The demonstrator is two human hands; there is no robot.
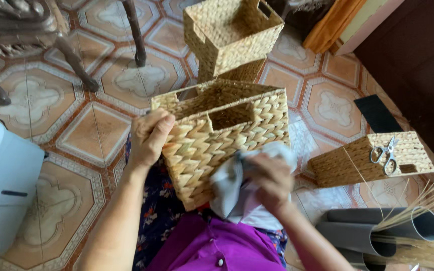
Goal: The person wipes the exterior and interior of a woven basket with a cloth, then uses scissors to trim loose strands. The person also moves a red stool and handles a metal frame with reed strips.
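**Cloth against a woven basket**

Right hand (272,181) is bunched tight around a grey-white cloth (237,193), pressed on the woven basket (222,140) over the lap. Left hand (149,136) clamps its left corner. Cloth hides the basket's lower edge. Scissors (385,154) sit on another basket (372,159), right.

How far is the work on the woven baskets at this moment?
Weaving looks finished on the held basket. Now the left hand grips its corner and the right hand presses a grey cloth on its side. Two more baskets wait behind, another with scissors alongside.
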